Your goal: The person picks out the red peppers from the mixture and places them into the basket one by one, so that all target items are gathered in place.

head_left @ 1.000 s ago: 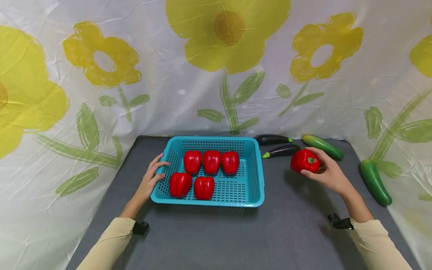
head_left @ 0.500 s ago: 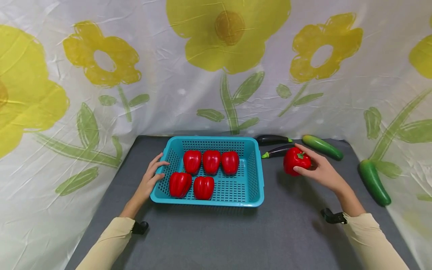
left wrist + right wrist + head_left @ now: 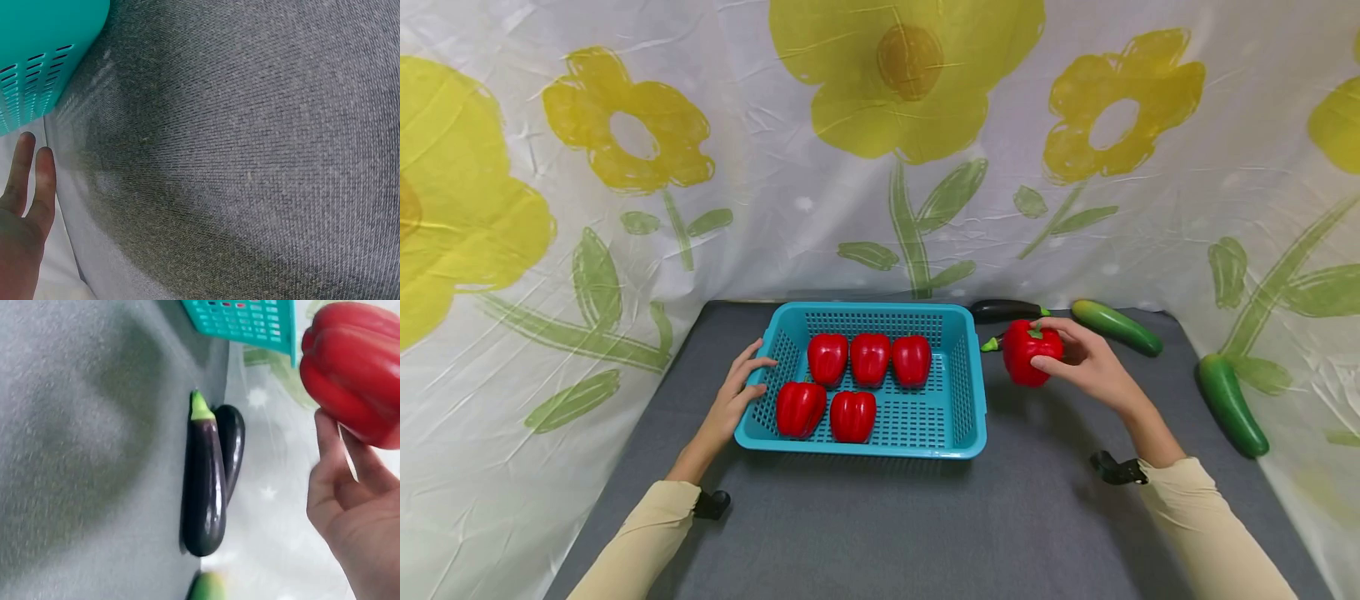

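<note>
In the head view my right hand [image 3: 1097, 367] grips a red bell pepper [image 3: 1021, 354] with thumb and fingers, just right of the turquoise basket [image 3: 865, 451]. The right wrist view shows this pepper [image 3: 356, 375] raised above the table, fingers against its underside. Several more red bell peppers lie inside the basket, such as one at its back left [image 3: 827, 360]. My left hand [image 3: 733, 398] is at the basket's left rim, its fingertips overlapping the edge. From the left wrist, two straight fingers of that hand [image 3: 28, 219] show below the perforated basket wall [image 3: 37, 75].
Two eggplants, the front one [image 3: 205, 481] partly hidden behind the pepper in the head view, lie right of the basket. Behind my right hand is a green cucumber-like vegetable [image 3: 1117, 327]. Another [image 3: 1232, 406] lies along the table's right edge. A flower-printed cloth [image 3: 760, 233] hangs behind.
My right hand has carried the pepper leftward toward the basket, and it now covers most of the front eggplant. The left hand and the basket have stayed in place.
</note>
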A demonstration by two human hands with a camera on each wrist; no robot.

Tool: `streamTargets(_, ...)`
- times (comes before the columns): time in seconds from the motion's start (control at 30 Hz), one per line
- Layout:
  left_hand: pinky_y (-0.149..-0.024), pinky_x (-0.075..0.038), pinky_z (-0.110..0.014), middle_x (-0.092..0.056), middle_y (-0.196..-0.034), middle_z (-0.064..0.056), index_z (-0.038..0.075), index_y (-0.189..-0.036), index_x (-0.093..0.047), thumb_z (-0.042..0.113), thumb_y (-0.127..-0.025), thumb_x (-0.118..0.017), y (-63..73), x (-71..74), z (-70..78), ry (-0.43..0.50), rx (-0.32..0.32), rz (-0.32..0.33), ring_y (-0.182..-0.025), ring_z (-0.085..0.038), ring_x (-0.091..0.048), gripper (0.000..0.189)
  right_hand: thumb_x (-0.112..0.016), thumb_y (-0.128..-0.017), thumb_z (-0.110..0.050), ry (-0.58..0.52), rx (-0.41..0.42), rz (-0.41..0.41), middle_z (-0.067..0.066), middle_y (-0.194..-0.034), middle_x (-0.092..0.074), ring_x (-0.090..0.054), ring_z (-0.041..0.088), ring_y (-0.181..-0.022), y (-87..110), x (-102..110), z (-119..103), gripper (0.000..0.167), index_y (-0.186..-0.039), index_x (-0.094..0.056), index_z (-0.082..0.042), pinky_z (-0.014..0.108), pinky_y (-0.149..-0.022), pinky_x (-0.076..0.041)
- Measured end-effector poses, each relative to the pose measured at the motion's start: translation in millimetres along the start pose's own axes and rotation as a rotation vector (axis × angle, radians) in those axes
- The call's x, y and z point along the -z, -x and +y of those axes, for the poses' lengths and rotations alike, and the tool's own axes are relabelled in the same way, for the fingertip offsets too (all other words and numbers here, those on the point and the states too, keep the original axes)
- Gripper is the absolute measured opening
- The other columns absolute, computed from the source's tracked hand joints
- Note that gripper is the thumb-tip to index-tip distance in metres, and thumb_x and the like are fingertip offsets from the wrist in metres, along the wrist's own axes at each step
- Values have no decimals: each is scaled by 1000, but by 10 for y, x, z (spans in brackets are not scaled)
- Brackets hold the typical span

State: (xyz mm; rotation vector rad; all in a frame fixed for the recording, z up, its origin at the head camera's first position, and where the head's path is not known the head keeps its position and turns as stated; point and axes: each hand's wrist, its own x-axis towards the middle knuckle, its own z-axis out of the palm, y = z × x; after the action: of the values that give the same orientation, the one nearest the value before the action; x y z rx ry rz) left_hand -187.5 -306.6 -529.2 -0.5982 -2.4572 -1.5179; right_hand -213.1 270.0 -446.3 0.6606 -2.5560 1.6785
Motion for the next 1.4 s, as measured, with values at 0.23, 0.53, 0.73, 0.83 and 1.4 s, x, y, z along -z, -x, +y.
streamTargets(0.23,-99,-29,-60,-20,-163,-21,-5,-134,-56,-7,-99,-47,-3,2,-14,2,2,3,-145,-43,-17,37,-76,-89,-5,-43,17,-17,16,-130,-59,-61,25,-108,-89,-82,-3,60,-143,-52,-7,32,-81,-56)
streamTargets(0.53,-98,-26,-68,-19,-162,-24,-8,-133,-55,-9,-98,-45,0,-2,-49,4,0,3,-144,-45,-16,36,-75,-91,-8,-37,-9,-96,19,-136,-53,-63,41,-105,-253,-177,-127,58,-143,-50,-1,34,-79,-56)
streamTargets(0.73,-98,-25,-69,-19,-161,-27,-10,-131,-55,-10,-97,-45,-9,-5,-47,-3,1,1,-143,-47,-16,36,-76,-90,-8,-35,0,-118,17,-129,-59,-62,36,-105,-362,-229,-215,53,-138,-54,-1,35,-81,-56)
streamTargets(0.83,-100,-23,-70,-19,-162,-24,-7,-133,-56,-8,-97,-46,-6,-2,-41,8,-2,2,-144,-45,-16,37,-76,-90,-6,-61,-10,-136,17,-129,-58,-63,37,-105,-400,-252,-266,51,-136,-54,-1,37,-80,-56)
streamTargets(1.4,-100,-23,-70,-19,-162,-26,-8,-132,-56,-9,-97,-45,-5,-4,12,14,31,5,-144,-46,-17,37,-76,-89,-3,-117,48,-193,16,-123,-62,-66,35,-101,-639,-554,-481,42,-128,-61,-1,39,-80,-57)
